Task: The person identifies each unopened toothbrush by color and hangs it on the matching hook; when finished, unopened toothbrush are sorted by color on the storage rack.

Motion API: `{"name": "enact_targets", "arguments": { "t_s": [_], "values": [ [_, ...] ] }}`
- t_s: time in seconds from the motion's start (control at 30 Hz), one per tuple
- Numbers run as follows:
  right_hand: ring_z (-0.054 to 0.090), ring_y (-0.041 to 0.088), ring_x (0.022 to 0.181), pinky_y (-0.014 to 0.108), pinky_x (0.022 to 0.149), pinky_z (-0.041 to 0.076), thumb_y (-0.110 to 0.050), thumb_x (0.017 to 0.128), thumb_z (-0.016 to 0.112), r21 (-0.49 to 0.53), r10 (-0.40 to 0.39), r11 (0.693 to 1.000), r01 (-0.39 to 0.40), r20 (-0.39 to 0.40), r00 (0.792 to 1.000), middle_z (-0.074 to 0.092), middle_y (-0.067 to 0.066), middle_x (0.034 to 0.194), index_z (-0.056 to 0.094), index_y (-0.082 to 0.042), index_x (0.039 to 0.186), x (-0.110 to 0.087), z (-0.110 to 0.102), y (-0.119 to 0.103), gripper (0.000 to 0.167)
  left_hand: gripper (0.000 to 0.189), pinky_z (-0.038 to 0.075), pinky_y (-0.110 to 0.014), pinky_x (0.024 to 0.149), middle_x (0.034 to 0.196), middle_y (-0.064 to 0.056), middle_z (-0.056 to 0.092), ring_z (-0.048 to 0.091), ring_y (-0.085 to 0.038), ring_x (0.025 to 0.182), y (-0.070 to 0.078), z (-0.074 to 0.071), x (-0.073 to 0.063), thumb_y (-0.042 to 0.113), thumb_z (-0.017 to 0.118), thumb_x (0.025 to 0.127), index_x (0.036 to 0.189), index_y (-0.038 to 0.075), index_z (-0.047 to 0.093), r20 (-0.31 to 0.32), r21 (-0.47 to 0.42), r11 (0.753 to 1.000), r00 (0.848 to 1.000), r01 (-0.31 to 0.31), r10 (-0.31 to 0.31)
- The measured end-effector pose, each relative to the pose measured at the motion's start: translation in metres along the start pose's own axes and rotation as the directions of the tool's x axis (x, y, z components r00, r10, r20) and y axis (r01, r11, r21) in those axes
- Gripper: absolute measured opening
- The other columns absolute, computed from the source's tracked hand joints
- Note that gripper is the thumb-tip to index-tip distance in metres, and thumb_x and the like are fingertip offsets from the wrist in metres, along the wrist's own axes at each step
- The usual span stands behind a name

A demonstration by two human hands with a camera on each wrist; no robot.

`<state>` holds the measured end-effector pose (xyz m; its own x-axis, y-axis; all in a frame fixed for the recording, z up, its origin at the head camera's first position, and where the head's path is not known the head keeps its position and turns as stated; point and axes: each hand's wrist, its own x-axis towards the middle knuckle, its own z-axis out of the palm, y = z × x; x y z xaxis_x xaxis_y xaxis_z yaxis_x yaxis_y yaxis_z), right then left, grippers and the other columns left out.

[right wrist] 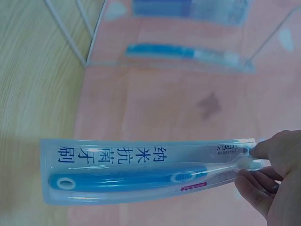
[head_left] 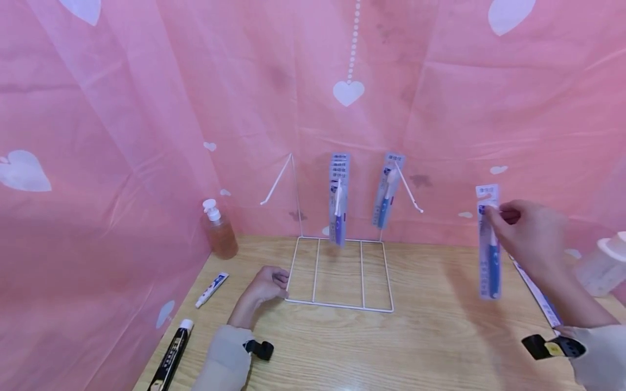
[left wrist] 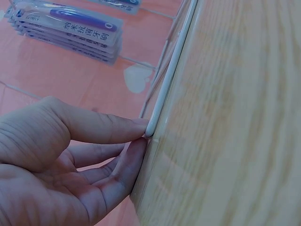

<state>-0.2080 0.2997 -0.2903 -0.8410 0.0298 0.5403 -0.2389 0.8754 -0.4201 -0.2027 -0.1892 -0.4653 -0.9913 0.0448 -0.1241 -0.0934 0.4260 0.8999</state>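
Note:
My right hand [head_left: 530, 233] pinches a packaged blue toothbrush [head_left: 490, 244] near its top end, held up in the air to the right of a white wire rack [head_left: 339, 308]. In the right wrist view the toothbrush [right wrist: 127, 181] lies lengthwise in its clear pack. My left hand [head_left: 266, 285] holds the rack's front left corner between thumb and finger, as the left wrist view shows at the wire [left wrist: 162, 101]. Several packaged purple toothbrushes [head_left: 338, 217] hang on the middle hook. One packaged blue toothbrush [head_left: 383, 203] hangs on the right hook; the left hook [head_left: 276, 182] carries nothing.
On the left stand a pump bottle [head_left: 222, 236], a small toothpaste tube [head_left: 212, 289] and a black tube [head_left: 171, 355]. To the right, partly behind my right arm, are a long flat pack [head_left: 535, 293] and a whitish container [head_left: 603, 266]. A pink curtain [head_left: 244, 81] backs the table.

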Motion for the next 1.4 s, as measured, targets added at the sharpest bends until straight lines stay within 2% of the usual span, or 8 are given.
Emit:
{"name": "enact_targets", "arguments": {
  "t_s": [0.13, 0.23, 0.33, 0.43, 0.63, 0.93, 1.17, 1.4],
  "values": [
    [0.061, 0.023, 0.057, 0.011, 0.046, 0.038, -0.021, 0.092, 0.07, 0.038, -0.098, 0.994, 0.1, -0.064, 0.993, 0.068, 0.025, 0.081, 0.069, 0.01, 0.096, -0.007, 0.0, -0.023, 0.031, 0.05, 0.054, -0.033, 0.077, 0.093, -0.012, 0.061, 0.061, -0.021, 0.082, 0.0, 0.0, 0.0, -0.021, 0.077, 0.062, 0.11, -0.011, 0.064, -0.007, 0.01, 1.0, 1.0, 0.0, 0.0],
    [0.059, 0.005, 0.061, 0.004, 0.052, 0.035, -0.016, 0.088, 0.074, 0.06, -0.182, 0.98, 0.191, -0.133, 0.974, 0.069, 0.022, 0.078, 0.072, 0.008, 0.092, -0.013, -0.001, -0.04, 0.025, 0.05, 0.054, -0.033, 0.077, 0.092, -0.013, 0.061, 0.061, -0.021, 0.082, 0.001, -0.001, 0.0, -0.021, 0.077, 0.062, 0.109, -0.011, 0.064, -0.002, 0.011, 1.0, 1.0, -0.008, 0.008],
    [0.048, -0.019, 0.066, 0.002, 0.058, 0.036, -0.014, 0.083, 0.078, 0.078, -0.246, 0.961, 0.267, -0.206, 0.947, 0.07, 0.018, 0.076, 0.073, 0.005, 0.09, -0.019, -0.003, -0.058, 0.02, 0.049, 0.054, -0.032, 0.077, 0.092, -0.012, 0.061, 0.061, -0.021, 0.083, 0.001, -0.002, 0.0, -0.021, 0.077, 0.063, 0.109, -0.011, 0.064, 0.002, 0.006, 1.0, 1.0, -0.007, 0.007],
    [0.042, -0.028, 0.071, 0.0, 0.063, 0.036, -0.01, 0.079, 0.08, 0.109, -0.288, 0.939, 0.325, -0.267, 0.92, 0.07, 0.015, 0.074, 0.074, 0.003, 0.088, -0.025, -0.004, -0.076, 0.017, 0.049, 0.054, -0.032, 0.077, 0.092, -0.012, 0.061, 0.061, -0.021, 0.083, 0.0, -0.003, 0.0, -0.02, 0.077, 0.062, 0.109, -0.011, 0.064, 0.004, 0.004, 1.0, 1.0, -0.02, 0.02],
    [0.044, -0.025, 0.072, -0.001, 0.067, 0.039, -0.004, 0.076, 0.082, 0.139, -0.34, 0.909, 0.392, -0.298, 0.892, 0.069, 0.011, 0.073, 0.073, 0.003, 0.088, -0.033, -0.005, -0.105, 0.016, 0.05, 0.054, -0.032, 0.077, 0.091, -0.012, 0.062, 0.062, -0.021, 0.081, -0.004, -0.003, 0.0, -0.02, 0.076, 0.06, 0.108, -0.013, 0.064, -0.003, -0.017, 0.999, 0.999, -0.043, 0.043],
    [0.053, -0.011, 0.065, 0.002, 0.065, 0.042, -0.002, 0.069, 0.084, 0.157, -0.396, 0.873, 0.462, -0.326, 0.859, 0.067, 0.005, 0.07, 0.073, -0.001, 0.085, -0.043, -0.004, -0.117, 0.02, 0.05, 0.054, -0.032, 0.076, 0.092, -0.013, 0.061, 0.062, -0.021, 0.082, -0.003, -0.004, 0.0, -0.021, 0.076, 0.061, 0.109, -0.012, 0.064, -0.004, -0.013, 1.0, 1.0, -0.024, 0.024],
    [0.056, 0.002, 0.059, 0.005, 0.061, 0.044, -0.003, 0.071, 0.084, 0.135, -0.428, 0.87, 0.475, -0.275, 0.861, 0.066, 0.0, 0.069, 0.072, -0.003, 0.084, -0.045, 0.002, -0.123, 0.018, 0.052, 0.054, -0.033, 0.078, 0.094, -0.013, 0.061, 0.062, -0.022, 0.084, -0.005, -0.003, 0.001, -0.02, 0.077, 0.062, 0.112, -0.012, 0.064, 0.008, -0.012, 1.0, 1.0, -0.017, 0.017],
    [0.055, 0.003, 0.057, 0.006, 0.058, 0.044, -0.004, 0.073, 0.081, 0.113, -0.431, 0.875, 0.471, -0.26, 0.864, 0.063, -0.001, 0.067, 0.07, -0.004, 0.082, -0.042, 0.006, -0.124, 0.014, 0.052, 0.055, -0.033, 0.078, 0.096, -0.014, 0.062, 0.062, -0.023, 0.086, -0.003, -0.001, 0.002, -0.019, 0.077, 0.064, 0.113, -0.011, 0.064, 0.014, -0.006, 1.0, 1.0, -0.004, 0.004]
  ]
}}
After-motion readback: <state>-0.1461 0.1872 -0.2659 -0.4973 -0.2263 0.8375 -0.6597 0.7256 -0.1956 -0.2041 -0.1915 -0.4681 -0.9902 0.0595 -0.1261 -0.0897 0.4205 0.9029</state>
